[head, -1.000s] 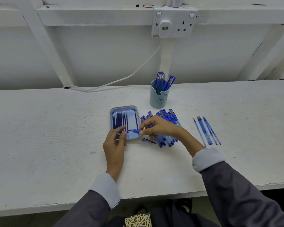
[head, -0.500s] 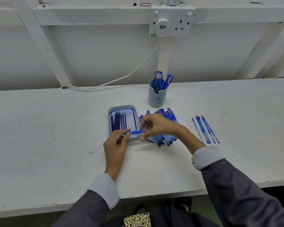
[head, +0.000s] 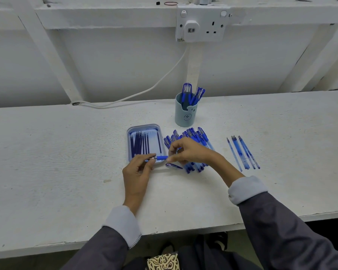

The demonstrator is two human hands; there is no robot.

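1. Grey sleeves with pale cuffs at the near edge, left cuff [head: 123, 225] and right cuff [head: 246, 189], both over the white tabletop [head: 57, 162].
2. Left hand [head: 138, 173]: fingers curled, thumb and forefinger pinching the thin silver-tipped end of a short blue pen part [head: 162, 158].
3. Right hand [head: 191, 151]: fingers bent, fingertips pinching the other end of the same pen part. Both hands are grasping it and neither is released.
4. The pen part lies roughly level between the two hands, raised over the near right corner of the tray [head: 128, 145]. I cannot tell whether it touches the rim.
5. The tray is a pale blue rounded rectangle, flat on the tabletop, just beyond the left hand. Dark blue refills [head: 140, 143] lie in it lengthwise, most bunched on its left side and one alone on the right.
6. A loose blue cap [head: 174, 166] lies on the tabletop just right of the tray, below the right hand.
7. A pile [head: 195, 136] of blue pens sits just right of the tray, partly hidden under the right hand.
8. Clear blue barrels [head: 242, 152] lie side by side, right of the pile and apart from it.
9. A cup [head: 183, 114] stands upright beyond the pile, with capped pens [head: 187, 90] standing in it.
10. Far back, a white cable [head: 154, 86] runs from the tabletop's rear edge up to a wall socket [head: 203, 24] with a plug in its left outlet.
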